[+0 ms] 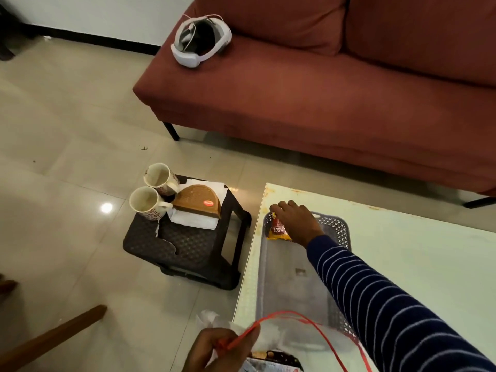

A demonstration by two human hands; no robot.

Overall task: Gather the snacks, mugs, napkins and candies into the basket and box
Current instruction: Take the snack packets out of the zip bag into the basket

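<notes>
snack packet: yellow-and-red pouch (279,229) sitting at the far end of the grey basket (292,277), just inside the rim. Rest of the basket floor looks bare.

right hand: the right hand (298,220) is on top of the packet, fingers curled down over its upper edge. Can't honestly tell if it's pinching the packet or just resting on it, the palm hides the contact.

left hand: the left hand (222,347) is down at the bottom edge, fingers closed around a thin red cord or handle (295,315), with crumpled white tissue (214,320) bunched against it. Something dark with wrappers (276,358) sits right below, too cut off to name.

still to collect: two mugs (154,190), white napkins (196,220) and a brown half-round box (197,204), all on the dark stool (185,242) beside the table (416,253).

what could go wrong: my guess is the red loop, since it arcs over the near end of the basket and could snag the rim or the sleeve and drag things. Mugs sit close to the stool's edge, touching each other, so a careless grab could knock one off onto the tile.

background: sofa with a white headset (201,40), not involved.
</notes>
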